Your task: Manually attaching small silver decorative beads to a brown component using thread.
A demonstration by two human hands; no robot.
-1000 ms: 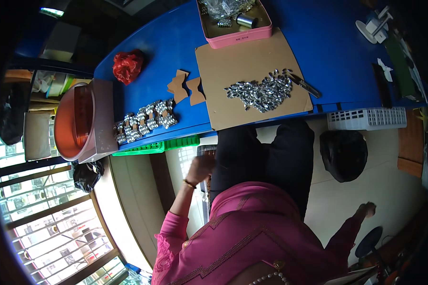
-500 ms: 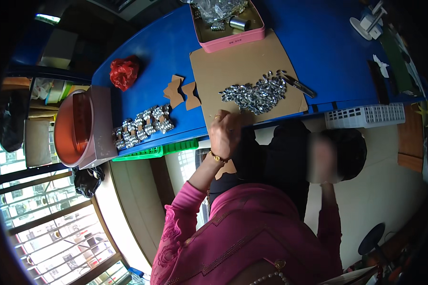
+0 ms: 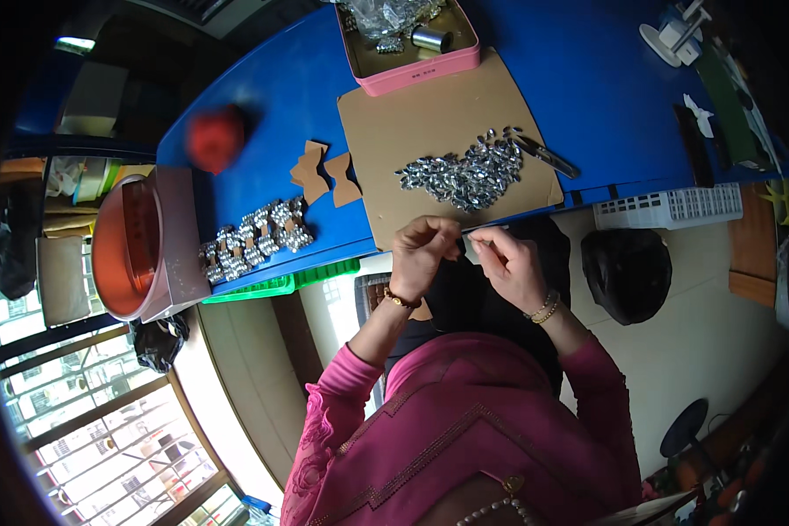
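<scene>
- Head view, surface: a blue table (image 3: 587,96) crosses the upper part; a brown board (image 3: 381,145) lies on it, reaching the near edge.
- Room: a barred window (image 3: 105,430) is at lower left, and pale floor (image 3: 627,377) shows below right.
- Stones: a loose pile of silvery stones (image 3: 465,180) lies on the board, toward its right side.
- Tool: a slim dark tool (image 3: 548,158) lies obliquely beside the pile, crossing the board's right edge.
- Tin: a pink tin (image 3: 421,77) covers part of the board's far edge. It contains a metallic spool (image 3: 431,39) and a clear bag (image 3: 384,16).
- Left of board: brown cut-outs (image 3: 342,181) lie near the edge; stone-covered pieces (image 3: 254,238) stand in a row beyond. A red item (image 3: 215,140) is blurred.
- Far left: an orange basin (image 3: 112,263) adjoins a pale box (image 3: 177,237).
- Below table, right: a white basket (image 3: 666,210) is located above a black bag (image 3: 627,276).
- Left hand (image 3: 419,259): fingers curled inward, overlapping the board's near edge in view.
- Right hand (image 3: 513,270): thumb and forefinger close together, just beside the left fingertips.
- Grip: cannot tell whether either hand grasps anything; the fingertips are too small to resolve.
</scene>
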